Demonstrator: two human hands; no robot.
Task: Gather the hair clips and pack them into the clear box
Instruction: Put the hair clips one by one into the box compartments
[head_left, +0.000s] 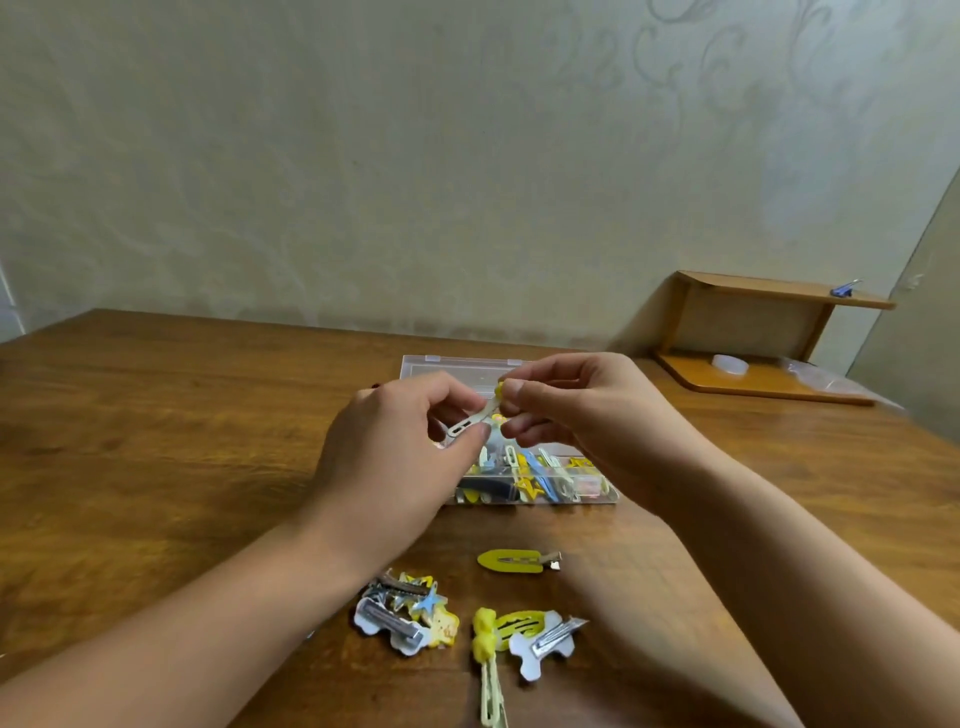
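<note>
Left forearm: enters from lower left, bare, angled up toward centre. Left hand (400, 447): back toward the camera, fingers curled, thumb and forefinger pinched at their tips. Right forearm: enters from lower right, bare, angled up and inward. Right hand (582, 415): raised slightly higher than the left, knuckles up, fingers bent inward, thumb and forefinger pinched together. Both hands: held above the surface, fingertips facing each other and nearly meeting at centre; wrists straight, well apart.

Clear box (597, 496) partly behind hands; shelf clip (845, 289) too small.
</note>
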